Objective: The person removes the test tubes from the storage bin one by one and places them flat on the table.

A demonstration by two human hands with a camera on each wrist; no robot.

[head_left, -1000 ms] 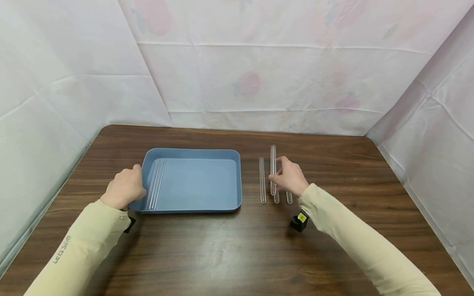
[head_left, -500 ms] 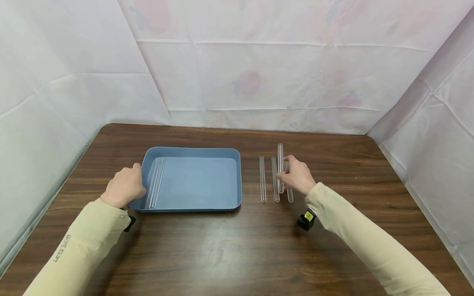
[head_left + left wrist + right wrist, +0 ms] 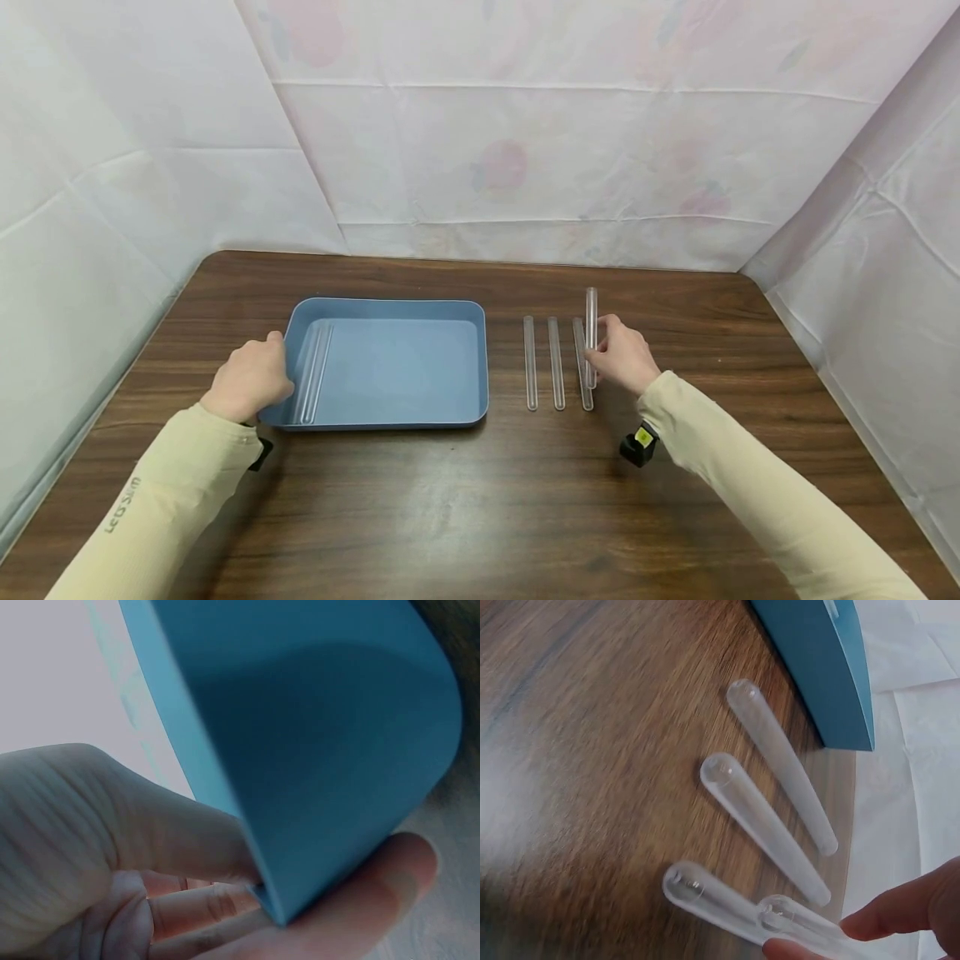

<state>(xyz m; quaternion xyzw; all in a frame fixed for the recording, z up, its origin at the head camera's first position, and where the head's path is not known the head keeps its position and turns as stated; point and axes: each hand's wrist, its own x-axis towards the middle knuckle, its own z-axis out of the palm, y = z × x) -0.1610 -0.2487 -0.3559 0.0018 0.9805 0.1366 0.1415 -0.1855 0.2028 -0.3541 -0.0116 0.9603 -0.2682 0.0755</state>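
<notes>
My right hand [image 3: 624, 357] pinches a clear test tube [image 3: 592, 333] between thumb and fingers, its rounded end toward me. That tube overlaps the rightmost of three test tubes on the table in the head view. These lie side by side: a left one [image 3: 530, 362], a middle one [image 3: 556, 362] and a right one [image 3: 580, 358]. At the left, my left hand [image 3: 251, 377] grips the left wall of a blue tray [image 3: 405, 375]; the left wrist view has the thumb on one side of the wall [image 3: 315, 750] and fingers underneath. Inside the tray, clear test tubes [image 3: 317, 375] lie along its left side.
A dark wood-grain table [image 3: 442, 517] carries everything. White cloth [image 3: 525, 133] with faint fruit prints hangs behind its far edge, and more cloth [image 3: 885, 275] closes off the right side. A black wrist camera [image 3: 639, 446] sits under my right wrist.
My right hand has shifted right with its test tube, from over the middle tube past the rightmost one, uncovering the middle tube. The left hand and the tray have stayed put.
</notes>
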